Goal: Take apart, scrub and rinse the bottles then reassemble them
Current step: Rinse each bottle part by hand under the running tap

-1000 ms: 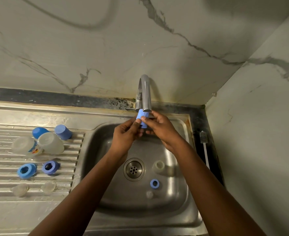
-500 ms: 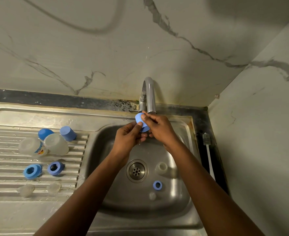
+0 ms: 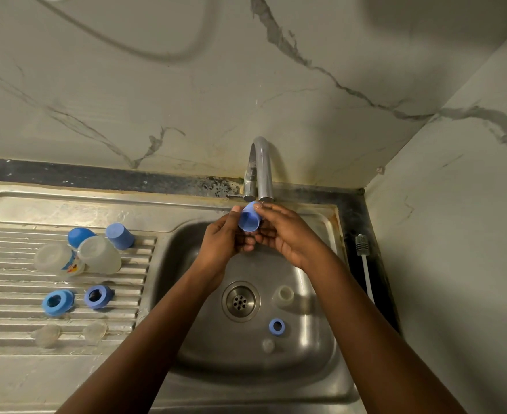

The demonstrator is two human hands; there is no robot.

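Three blue caps [image 3: 247, 220] [image 3: 120, 236] [image 3: 80, 235], three clear bottles [image 3: 57, 259] [image 3: 99, 254] [image 3: 283, 295], three blue screw rings [image 3: 58, 302] [image 3: 98, 297] [image 3: 276, 326] and three clear teats [image 3: 47, 335] [image 3: 95, 330] [image 3: 267, 345]. Of each kind, two are on the drainboard [image 3: 67, 210] and one is in or over the sink bowl [image 3: 306, 372]. There is one bottle brush [image 3: 365, 270], one tap [image 3: 261, 162] and one drain strainer [image 3: 240, 300].

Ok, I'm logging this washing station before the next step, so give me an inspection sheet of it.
Surface: stainless steel sink, ridged draining board on its left.
Job's things: small blue plastic cap below the chrome tap; on the board two clear bottles, two blue caps, two blue rings, two clear teats; in the basin a clear part, a blue ring, a clear teat; white-handled bottle brush on the right ledge.
Clutter: nothing seen.
Grippers: left hand and right hand both hold the cap.
Cables: grey loop on the wall, cable or shadow unclear.
Surroundings: marble-look walls, stained seam behind the sink.
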